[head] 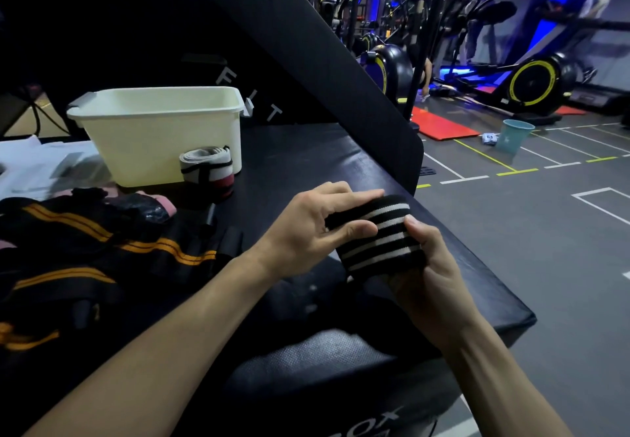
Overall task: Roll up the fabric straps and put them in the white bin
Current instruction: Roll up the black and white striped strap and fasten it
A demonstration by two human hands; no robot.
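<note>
A rolled black strap with white stripes [378,239] is held between both hands above the black padded bench [306,150]. My left hand [306,228] pinches its left end with thumb and fingers. My right hand [433,266] cups the roll from the right and below, thumb on top. The white bin [153,129] stands at the back left of the bench. A rolled grey, black and red strap [208,170] leans against the bin's front right corner. Loose black straps with orange stripes [102,249] lie in a heap at the left.
The bench's tilted black backrest [306,44] rises behind the bin. White papers [41,164] lie at the far left. On the gym floor to the right stand exercise bikes [531,82], red mats [439,126] and a teal bucket [514,135].
</note>
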